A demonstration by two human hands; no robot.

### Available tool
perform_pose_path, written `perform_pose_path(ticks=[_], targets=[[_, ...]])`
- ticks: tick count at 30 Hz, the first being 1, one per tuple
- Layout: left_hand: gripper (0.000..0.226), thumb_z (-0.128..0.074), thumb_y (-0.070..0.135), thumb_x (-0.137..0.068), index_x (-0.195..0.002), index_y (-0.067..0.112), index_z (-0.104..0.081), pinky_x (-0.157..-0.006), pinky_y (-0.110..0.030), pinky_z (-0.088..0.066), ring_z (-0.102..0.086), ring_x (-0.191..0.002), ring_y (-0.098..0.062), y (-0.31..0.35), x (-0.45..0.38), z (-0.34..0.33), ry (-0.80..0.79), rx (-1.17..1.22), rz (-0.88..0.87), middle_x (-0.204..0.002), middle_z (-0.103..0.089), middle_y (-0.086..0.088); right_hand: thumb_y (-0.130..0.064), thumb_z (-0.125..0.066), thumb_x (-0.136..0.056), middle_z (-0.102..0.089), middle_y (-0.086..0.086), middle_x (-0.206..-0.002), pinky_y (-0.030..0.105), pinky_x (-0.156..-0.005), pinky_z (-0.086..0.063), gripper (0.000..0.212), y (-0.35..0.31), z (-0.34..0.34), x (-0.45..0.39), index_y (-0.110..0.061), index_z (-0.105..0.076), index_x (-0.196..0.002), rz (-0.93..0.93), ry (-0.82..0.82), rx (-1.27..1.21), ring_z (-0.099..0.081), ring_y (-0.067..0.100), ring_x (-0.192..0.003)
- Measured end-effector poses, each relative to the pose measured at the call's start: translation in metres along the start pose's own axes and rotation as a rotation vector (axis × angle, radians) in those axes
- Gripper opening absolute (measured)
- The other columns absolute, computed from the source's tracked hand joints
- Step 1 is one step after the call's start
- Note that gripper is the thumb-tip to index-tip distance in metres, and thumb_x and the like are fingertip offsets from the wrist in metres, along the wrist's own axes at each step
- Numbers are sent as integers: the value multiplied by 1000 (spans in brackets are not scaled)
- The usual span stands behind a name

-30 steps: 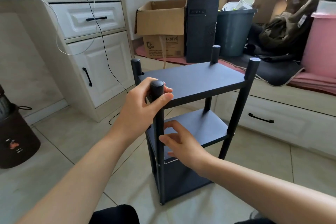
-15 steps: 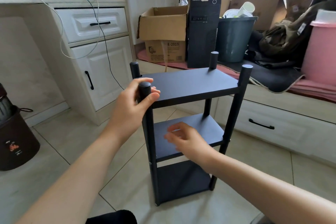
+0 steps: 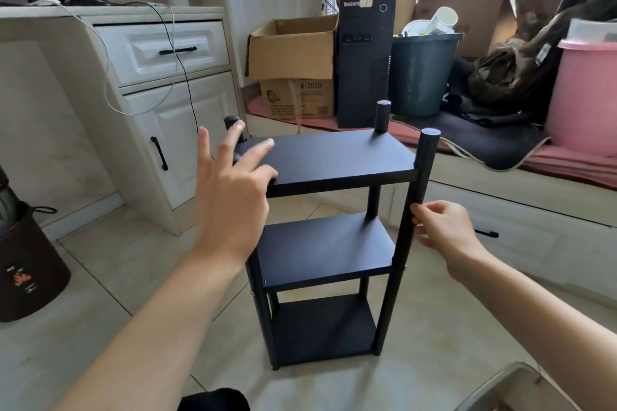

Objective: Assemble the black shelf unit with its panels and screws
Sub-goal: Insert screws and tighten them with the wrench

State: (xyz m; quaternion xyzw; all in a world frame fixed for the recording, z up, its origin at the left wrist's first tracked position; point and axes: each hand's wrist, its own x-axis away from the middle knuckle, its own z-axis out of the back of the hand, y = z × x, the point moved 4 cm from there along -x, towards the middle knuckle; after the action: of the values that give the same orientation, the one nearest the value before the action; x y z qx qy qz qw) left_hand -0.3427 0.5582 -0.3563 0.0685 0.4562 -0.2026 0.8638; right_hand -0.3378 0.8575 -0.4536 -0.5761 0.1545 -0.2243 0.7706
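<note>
The black shelf unit (image 3: 334, 157) stands upright on the tiled floor, with a top, a middle (image 3: 324, 243) and a bottom panel (image 3: 324, 327) between four round posts. My left hand (image 3: 230, 190) is spread with straight fingers over the top panel's near left corner and hides the front left post's top. Its thumb lies at the panel's front edge. My right hand (image 3: 444, 227) holds the front right post (image 3: 424, 157) lightly with curled fingertips, just below the top panel.
A white desk cabinet (image 3: 173, 103) stands at the left, with a brown bin (image 3: 26, 270) in front of it. Behind the shelf are cardboard boxes (image 3: 293, 47), a black PC tower (image 3: 364, 60), a dark bin (image 3: 420, 70) and a pink tub (image 3: 587, 93) on a low drawer platform (image 3: 500, 210).
My left hand has let go of the front left post and opened above the corner. My right hand has moved from the middle panel to the front right post.
</note>
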Motion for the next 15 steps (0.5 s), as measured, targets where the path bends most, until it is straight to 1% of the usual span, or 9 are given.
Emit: perform_pose_path(ticks=[1,3,5,6,8,10,12,13,15], targets=[[29,-63,-18,-78,-84,5,-79,-119,-62,-13,-51,-131,-45,6,0,-1,-12,-17,-19,-120,-72,-10,-25,-63,-94,-67,16,-94,45,-78,-55,16,2,2,-3,-10,-60,-94,-1,12,23,-60,23,-76],[27,-64,-15,-78,-87,5,-79,-117,-64,-19,-56,-127,-42,17,1,-4,-22,-22,-49,-113,-75,-11,-30,-67,-92,-62,8,-100,48,-86,-56,28,3,5,-6,-14,-53,-110,7,7,55,-62,22,-86],[28,-66,-9,-79,-99,5,-79,-117,-65,-21,-59,-125,-39,29,2,-8,-62,-13,-61,-115,-74,-10,-31,-66,-93,-61,1,-107,45,-92,-53,37,1,6,-8,-21,-51,-125,57,-37,80,-61,20,-98],[32,-66,-5,-80,-107,6,-77,-118,-63,-20,-59,-126,-37,35,4,-12,-100,-4,-54,-119,-73,-10,-29,-64,-94,-61,-2,-109,42,-93,-52,38,1,5,-9,-24,-51,-129,92,-63,87,-60,17,-101],[44,-65,0,-81,-124,7,-70,-120,-59,-19,-55,-131,-34,50,5,-22,-198,26,-36,-130,-68,-10,-23,-60,-97,-61,-9,-108,32,-88,-50,34,1,2,-9,-30,-54,-130,148,-114,60,-60,8,-100],[55,-64,6,-85,-140,9,-58,-122,-55,-21,-50,-137,-32,65,5,-33,-297,70,-42,-143,-59,-8,-18,-56,-99,-64,-10,-108,24,-78,-47,27,1,-1,-10,-33,-57,-121,176,-147,19,-60,3,-100],[62,-64,13,-89,-148,13,-48,-123,-54,-19,-44,-142,-31,75,7,-40,-339,70,-46,-151,-50,-5,-16,-52,-101,-67,-7,-110,25,-77,-47,22,0,-4,-9,-32,-58,-115,164,-162,-6,-61,8,-103],[63,-65,17,-89,-149,13,-47,-122,-55,-19,-44,-141,-32,79,7,-43,-336,56,-43,-151,-50,-5,-16,-52,-101,-67,-5,-111,28,-79,-48,21,0,-5,-8,-32,-57,-114,153,-164,-18,-62,11,-105],[62,-71,21,-86,-144,12,-53,-119,-60,-24,-49,-137,-34,86,7,-48,-278,28,-29,-146,-56,-6,-17,-51,-102,-67,-5,-111,35,-87,-52,20,1,-3,-7,-33,-57,-111,155,-150,-20,-62,14,-105]])
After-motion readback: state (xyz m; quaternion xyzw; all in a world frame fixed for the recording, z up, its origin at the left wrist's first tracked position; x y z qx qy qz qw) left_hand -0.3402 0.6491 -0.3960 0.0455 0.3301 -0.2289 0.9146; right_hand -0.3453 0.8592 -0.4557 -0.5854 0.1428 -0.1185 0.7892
